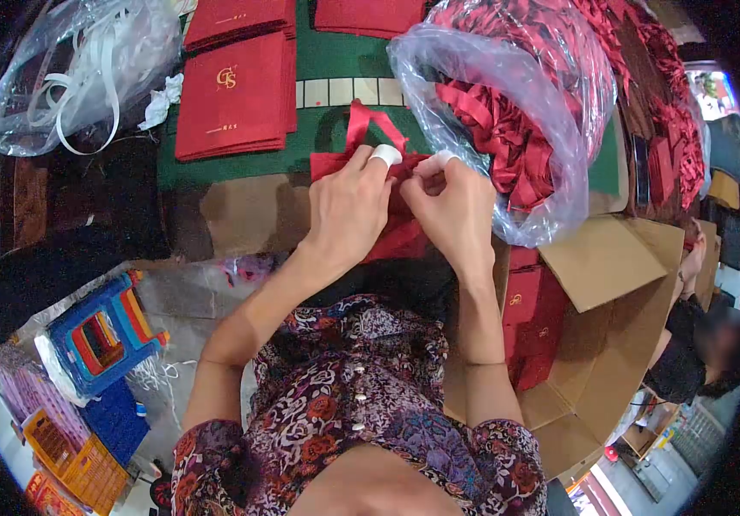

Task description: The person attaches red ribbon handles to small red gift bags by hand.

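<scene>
Both hands meet over a red bag (pixel 325 163) at the table's near edge, below a loop of red ribbon (pixel 358 125). My left hand (pixel 348 202) has its fingers closed on the ribbon and bag edge, with white tape on a fingertip. Close beside it, my right hand (pixel 454 206) is pinched at the bag's top edge, also with white wrapping on a finger; what lies between its fingertips is too small to name. A clear plastic bag of red ribbons (pixel 508 142) stands just right of the hands. Stacked red bags (pixel 237 95) with gold print lie to the left.
An open cardboard box (pixel 611 344) holding red bags (pixel 529 318) is at my right side. A plastic bag of white ribbons (pixel 86 77) sits at the upper left. A blue stool (pixel 107 331) stands lower left. Another person (pixel 688 344) is at the far right.
</scene>
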